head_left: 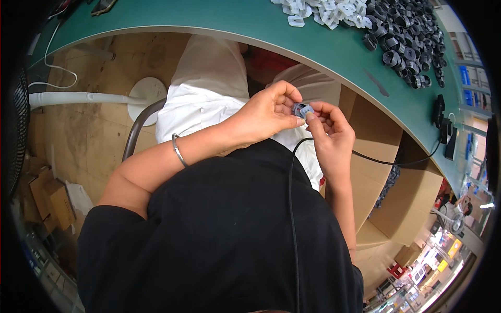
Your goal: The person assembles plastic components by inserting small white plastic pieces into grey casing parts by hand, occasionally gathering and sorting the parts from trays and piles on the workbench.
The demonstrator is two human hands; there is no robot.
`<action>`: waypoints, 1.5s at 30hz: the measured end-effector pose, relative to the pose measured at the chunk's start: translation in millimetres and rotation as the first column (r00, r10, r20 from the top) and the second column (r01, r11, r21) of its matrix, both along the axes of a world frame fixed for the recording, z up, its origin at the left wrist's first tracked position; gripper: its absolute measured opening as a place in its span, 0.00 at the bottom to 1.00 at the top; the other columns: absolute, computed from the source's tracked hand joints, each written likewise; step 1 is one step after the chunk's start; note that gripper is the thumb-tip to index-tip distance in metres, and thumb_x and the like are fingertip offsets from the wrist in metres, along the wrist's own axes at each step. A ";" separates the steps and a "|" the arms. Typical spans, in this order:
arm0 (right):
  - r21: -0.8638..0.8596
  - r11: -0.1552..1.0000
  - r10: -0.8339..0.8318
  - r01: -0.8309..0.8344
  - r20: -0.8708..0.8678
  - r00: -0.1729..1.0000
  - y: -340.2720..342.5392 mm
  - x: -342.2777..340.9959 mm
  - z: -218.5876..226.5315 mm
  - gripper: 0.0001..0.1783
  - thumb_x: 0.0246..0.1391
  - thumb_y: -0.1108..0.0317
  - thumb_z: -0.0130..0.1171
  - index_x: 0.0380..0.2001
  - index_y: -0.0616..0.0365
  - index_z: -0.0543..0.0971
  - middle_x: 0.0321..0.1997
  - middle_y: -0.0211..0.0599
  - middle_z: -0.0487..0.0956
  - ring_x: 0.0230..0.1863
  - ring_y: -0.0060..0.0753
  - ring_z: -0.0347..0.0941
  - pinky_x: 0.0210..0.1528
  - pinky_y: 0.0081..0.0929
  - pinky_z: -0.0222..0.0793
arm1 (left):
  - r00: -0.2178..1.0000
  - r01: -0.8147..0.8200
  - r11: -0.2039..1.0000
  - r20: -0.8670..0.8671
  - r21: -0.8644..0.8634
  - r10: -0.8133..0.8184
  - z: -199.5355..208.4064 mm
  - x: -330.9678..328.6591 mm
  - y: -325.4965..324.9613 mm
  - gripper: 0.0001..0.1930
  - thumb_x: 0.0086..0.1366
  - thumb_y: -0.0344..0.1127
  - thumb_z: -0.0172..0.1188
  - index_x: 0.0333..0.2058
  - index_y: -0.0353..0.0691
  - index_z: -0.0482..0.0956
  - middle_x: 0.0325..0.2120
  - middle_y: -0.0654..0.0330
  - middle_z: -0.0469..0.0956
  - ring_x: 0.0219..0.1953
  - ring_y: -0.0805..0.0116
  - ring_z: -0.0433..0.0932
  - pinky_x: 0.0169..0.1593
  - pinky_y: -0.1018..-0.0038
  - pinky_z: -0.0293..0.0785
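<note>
Over my lap, my left hand (pixel 269 113) and my right hand (pixel 332 133) meet at the fingertips. Thumb and fingers of the left pinch a small dark ring-shaped plastic part (pixel 297 109). Against it sits a small pale translucent plastic piece (pixel 307 110), pinched by my right thumb and forefinger. The two parts touch; my fingertips hide how far they are joined. On the green table ahead lie a heap of white plastic pieces (pixel 334 11) and, right of it, a heap of black ring-shaped parts (pixel 409 44).
The curved edge of the green table (pixel 209 44) runs just beyond my hands. An open cardboard box (pixel 376 151) stands at my right. A black cable (pixel 383 163) crosses from the table over my shirt. A fan (pixel 18 130) is at the far left.
</note>
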State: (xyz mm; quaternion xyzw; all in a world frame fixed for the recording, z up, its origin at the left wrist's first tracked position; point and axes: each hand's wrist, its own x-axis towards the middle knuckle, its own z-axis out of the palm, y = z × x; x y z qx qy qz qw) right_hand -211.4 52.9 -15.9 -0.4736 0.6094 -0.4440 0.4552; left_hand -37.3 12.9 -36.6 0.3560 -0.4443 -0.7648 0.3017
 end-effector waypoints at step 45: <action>0.489 0.868 -0.277 -0.087 0.621 0.733 -11.1 3.7 -53.8 0.07 0.53 0.78 0.61 0.36 0.62 0.78 0.32 0.34 0.78 0.29 0.21 0.71 0.35 0.20 0.72 | 0.985 -0.027 1.000 0.172 0.010 0.025 -13.4 0.1 10.4 0.20 0.65 0.22 0.55 0.56 0.31 0.69 0.41 0.58 0.76 0.44 0.75 0.78 0.50 0.78 0.75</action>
